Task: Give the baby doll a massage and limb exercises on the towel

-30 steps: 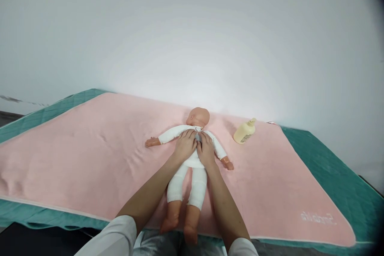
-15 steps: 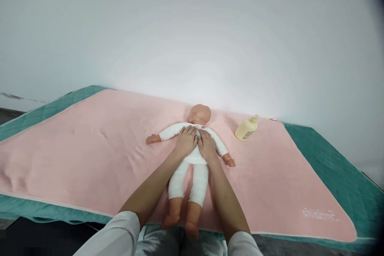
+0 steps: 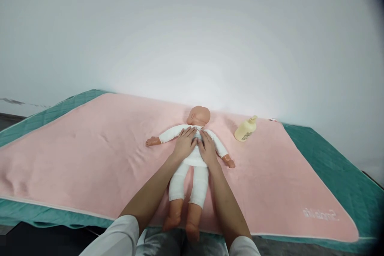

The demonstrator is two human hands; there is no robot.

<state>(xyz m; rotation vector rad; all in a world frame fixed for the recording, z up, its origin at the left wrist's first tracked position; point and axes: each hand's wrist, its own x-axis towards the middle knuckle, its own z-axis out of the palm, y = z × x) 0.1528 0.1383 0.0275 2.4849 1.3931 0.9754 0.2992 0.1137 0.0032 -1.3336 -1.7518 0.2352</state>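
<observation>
A baby doll point(image 3: 196, 161) with a white cloth body and tan plastic head, hands and feet lies stretched out on a pink blanket point(image 3: 99, 160). Its head is at the far side and its feet point toward me. My left hand point(image 3: 185, 144) rests flat on the left part of the doll's upper torso, fingers stretched out. On the right part lies my right hand point(image 3: 207, 147), also flat with fingers extended. A narrow gap shows between the two hands. Part of the torso is hidden beneath them.
A pale yellow pump bottle point(image 3: 245, 129) stands on the blanket to the right of the doll. Under the blanket is a green quilted cover point(image 3: 330, 164), showing at the sides and front. A white wall point(image 3: 192, 36) rises behind the far edge.
My hands have moved slightly apart at the thumbs on the doll's torso, widening the gap between them. The doll and the bottle stay in place; the view has shifted a little.
</observation>
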